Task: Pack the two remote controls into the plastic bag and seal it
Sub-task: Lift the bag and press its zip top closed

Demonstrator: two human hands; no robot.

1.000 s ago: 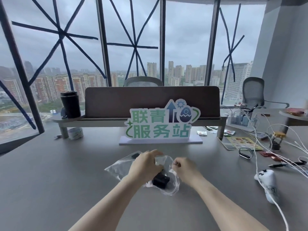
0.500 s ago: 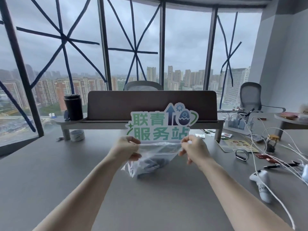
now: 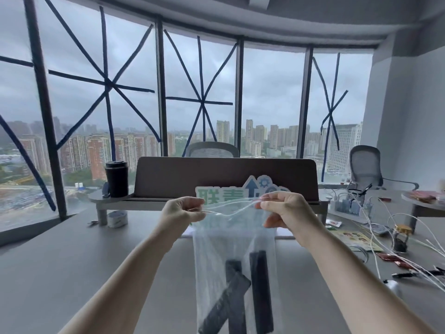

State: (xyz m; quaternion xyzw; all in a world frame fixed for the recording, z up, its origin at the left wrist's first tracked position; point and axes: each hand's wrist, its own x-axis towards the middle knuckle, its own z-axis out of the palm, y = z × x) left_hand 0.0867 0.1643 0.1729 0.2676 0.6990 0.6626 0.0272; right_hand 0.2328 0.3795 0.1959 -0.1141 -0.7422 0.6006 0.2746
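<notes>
1. Where the plastic bag (image 3: pixel 231 261) hangs clear of the surface (image 3: pixel 72 273), two dark remote controls (image 3: pixel 261 292) sit inside it at about 6 o'clock: one stands nearly upright on the right, the other leans across to the left, and a third dark strip shows between them that cannot be told apart from these.
2. The bag is clear and its lower end runs out of view at the bottom edge.
3. At 9 o'clock of the bag's mouth, the left hand (image 3: pixel 180 213) pinches the top edge, its fingers (image 3: pixel 196 203) closed on the plastic.
4. At 3 o'clock of the mouth, the right hand (image 3: pixel 286 210) grips the other corner, fingers pressed onto the rim.
5. Between the hands the mouth's two lips stand slightly apart.
6. Behind the bag, at 12 o'clock, a green-lettered sign (image 3: pixel 226 194) stands partly hidden.
7. At 10 o'clock, a black tumbler (image 3: pixel 116 178) stands on a raised shelf (image 3: pixel 96 196).
8. At 3 o'clock, white cables (image 3: pixel 385 225) sprawl beside a small jar (image 3: pixel 401 239) with a gold lid.
</notes>
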